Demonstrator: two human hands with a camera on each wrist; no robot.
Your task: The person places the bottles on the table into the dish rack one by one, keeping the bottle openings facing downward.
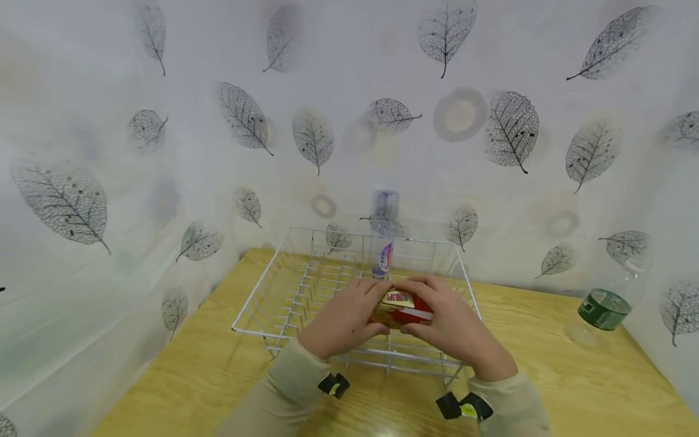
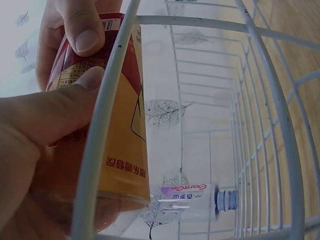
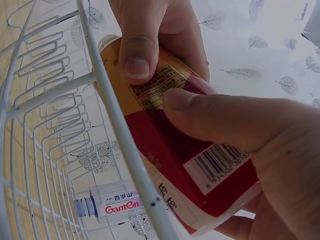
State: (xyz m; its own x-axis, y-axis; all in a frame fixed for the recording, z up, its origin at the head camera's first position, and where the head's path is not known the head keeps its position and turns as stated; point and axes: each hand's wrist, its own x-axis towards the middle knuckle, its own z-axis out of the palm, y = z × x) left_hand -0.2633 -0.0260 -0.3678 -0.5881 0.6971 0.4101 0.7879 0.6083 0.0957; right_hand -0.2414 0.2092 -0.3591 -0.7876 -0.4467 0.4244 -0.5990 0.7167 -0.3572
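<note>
Both my left hand [image 1: 349, 312] and right hand [image 1: 453, 321] grip a drink bottle [image 1: 404, 308] with a gold and red label, held sideways over the near part of a white wire rack [image 1: 262, 333]. The thumbs press on the label near each other, as the left wrist view shows on the bottle [image 2: 122, 155]. A barcode faces the right wrist camera on the bottle [image 3: 175, 135]. Behind the hands, a clear Ganten water bottle [image 1: 384, 252] stands upside down, cap lowest, at the rack's back. The far fingers are largely hidden.
The rack rests on a yellow wood-grain table [image 1: 196, 370]. Right of it, near the table's edge, is a clear bottle with a green label [image 1: 604, 309]. A leaf-patterned translucent curtain [image 1: 349, 73] surrounds the back and sides.
</note>
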